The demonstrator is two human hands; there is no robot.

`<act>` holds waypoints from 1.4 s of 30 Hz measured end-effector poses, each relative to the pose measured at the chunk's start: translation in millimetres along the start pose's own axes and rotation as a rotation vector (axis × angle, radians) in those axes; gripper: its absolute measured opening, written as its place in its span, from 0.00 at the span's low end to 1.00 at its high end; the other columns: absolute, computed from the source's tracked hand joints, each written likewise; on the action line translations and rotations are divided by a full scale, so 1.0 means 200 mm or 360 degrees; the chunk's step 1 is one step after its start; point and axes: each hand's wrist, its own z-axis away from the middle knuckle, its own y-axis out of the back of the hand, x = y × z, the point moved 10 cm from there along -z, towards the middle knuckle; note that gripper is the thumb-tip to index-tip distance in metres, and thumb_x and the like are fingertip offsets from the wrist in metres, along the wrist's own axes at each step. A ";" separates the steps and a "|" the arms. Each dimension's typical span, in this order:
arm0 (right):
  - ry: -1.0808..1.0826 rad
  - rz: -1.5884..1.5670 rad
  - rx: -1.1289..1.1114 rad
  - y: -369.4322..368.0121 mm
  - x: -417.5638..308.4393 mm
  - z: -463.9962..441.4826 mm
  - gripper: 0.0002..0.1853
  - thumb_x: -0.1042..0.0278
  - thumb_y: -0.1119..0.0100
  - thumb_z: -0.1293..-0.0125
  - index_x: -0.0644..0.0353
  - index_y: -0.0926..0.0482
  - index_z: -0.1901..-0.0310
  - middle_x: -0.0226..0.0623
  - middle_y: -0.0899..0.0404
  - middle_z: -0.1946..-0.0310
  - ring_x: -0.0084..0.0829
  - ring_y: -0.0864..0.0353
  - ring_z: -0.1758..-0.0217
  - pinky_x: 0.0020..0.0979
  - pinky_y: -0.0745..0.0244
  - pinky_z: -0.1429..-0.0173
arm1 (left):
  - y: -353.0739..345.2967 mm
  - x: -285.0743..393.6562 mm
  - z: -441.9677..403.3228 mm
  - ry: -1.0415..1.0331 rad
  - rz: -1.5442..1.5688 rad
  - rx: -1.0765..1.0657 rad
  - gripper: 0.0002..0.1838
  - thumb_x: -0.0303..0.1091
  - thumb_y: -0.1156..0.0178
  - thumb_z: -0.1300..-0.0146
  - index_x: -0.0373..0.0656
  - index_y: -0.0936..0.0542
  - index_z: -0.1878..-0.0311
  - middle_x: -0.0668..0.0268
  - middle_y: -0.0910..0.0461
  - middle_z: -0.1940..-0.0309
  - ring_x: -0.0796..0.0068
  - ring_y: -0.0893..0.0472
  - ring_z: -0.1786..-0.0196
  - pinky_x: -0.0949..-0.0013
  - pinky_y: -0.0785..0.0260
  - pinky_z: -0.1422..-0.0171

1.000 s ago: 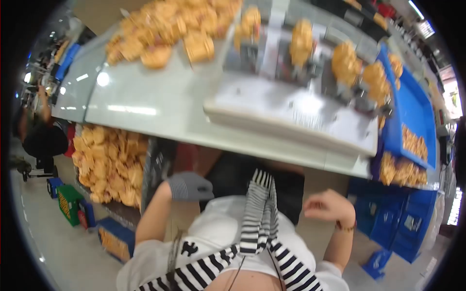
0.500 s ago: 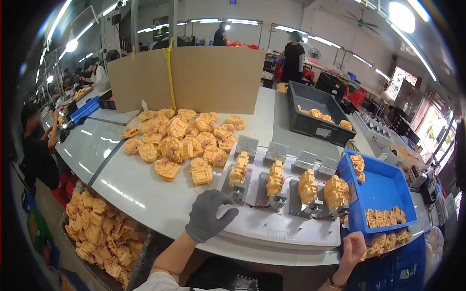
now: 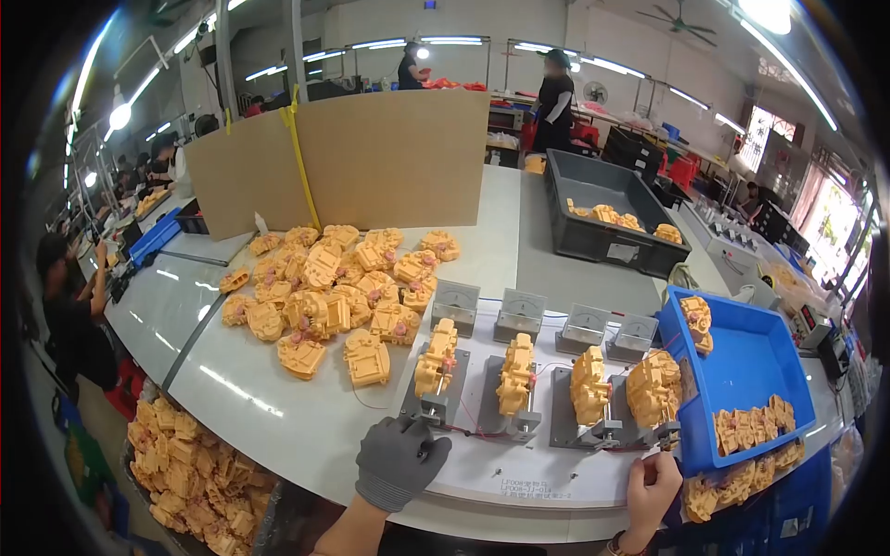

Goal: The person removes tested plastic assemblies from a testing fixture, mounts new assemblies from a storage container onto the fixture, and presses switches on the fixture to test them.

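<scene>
My left hand (image 3: 400, 463), in a grey glove, is closed at the front of the leftmost test fixture (image 3: 451, 394). Its fingers curl below the metal clamp there; what they hold, if anything, is hidden. My bare right hand (image 3: 653, 484) is closed just under the clamp (image 3: 666, 434) of the rightmost fixture, its fingertips partly hidden. Yellow plastic gearbox-like housings stand upright in the fixtures: one at the left (image 3: 435, 360), two in the middle (image 3: 516, 374) and a wider one at the right (image 3: 654, 389). Behind them stand several analog meters (image 3: 518, 313) on the white board (image 3: 519, 468).
Similar yellow housings are piled on the table (image 3: 320, 310) and in a floor bin (image 3: 199, 473). A blue tray (image 3: 746, 361) with housings stands at the right. Further back are a dark grey crate (image 3: 616, 246) and a cardboard screen (image 3: 389, 157). Other people work in the background.
My left hand has closed from a looser curl and moved to the leftmost fixture's front. My right hand has shifted left toward the rightmost clamp. The view has moved slightly.
</scene>
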 end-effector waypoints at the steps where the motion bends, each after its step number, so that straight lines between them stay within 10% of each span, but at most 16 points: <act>1: 0.0004 0.0007 -0.0020 0.00 0.00 0.00 0.08 0.79 0.43 0.51 0.66 0.33 0.80 0.37 0.36 0.84 0.32 0.35 0.81 0.31 0.44 0.76 | -0.01 0.01 0.00 -0.0035 0.0043 -0.0044 0.11 0.39 0.34 0.51 0.45 0.24 0.79 0.64 0.24 0.79 0.61 0.24 0.75 0.60 0.30 0.71; 21: -0.0034 -0.0111 -0.0471 -0.01 -0.01 -0.02 0.01 0.80 0.49 0.51 0.69 0.29 0.76 0.41 0.34 0.79 0.34 0.33 0.77 0.30 0.40 0.72 | -0.03 -0.11 0.03 -0.0150 0.0550 -0.0252 0.06 0.28 0.33 0.56 0.45 0.21 0.74 0.66 0.24 0.76 0.65 0.24 0.68 0.64 0.30 0.64; 27: 0.0015 -0.0197 -0.0516 0.00 0.01 0.00 0.01 0.81 0.50 0.47 0.69 0.29 0.72 0.33 0.35 0.78 0.20 0.38 0.77 0.23 0.46 0.72 | -0.04 -0.12 0.04 -0.0153 0.0598 -0.0297 0.07 0.28 0.32 0.55 0.44 0.21 0.72 0.65 0.24 0.74 0.64 0.24 0.67 0.64 0.30 0.63; 39: -0.0106 -0.0087 -0.0356 0.03 -0.04 0.00 0.04 0.82 0.45 0.49 0.67 0.26 0.70 0.41 0.31 0.75 0.39 0.30 0.71 0.33 0.36 0.67 | 0.01 -0.12 0.05 -0.0040 0.0507 -0.0138 0.08 0.29 0.30 0.55 0.44 0.20 0.72 0.66 0.24 0.73 0.64 0.23 0.68 0.63 0.30 0.64; 42: 0.0559 0.0280 0.0031 0.09 -0.33 0.05 0.05 0.83 0.43 0.49 0.67 0.24 0.69 0.41 0.30 0.73 0.39 0.29 0.70 0.33 0.34 0.66 | 0.13 0.13 0.09 -0.0503 0.0263 0.0214 0.09 0.29 0.30 0.56 0.44 0.19 0.71 0.66 0.24 0.71 0.65 0.23 0.68 0.64 0.30 0.65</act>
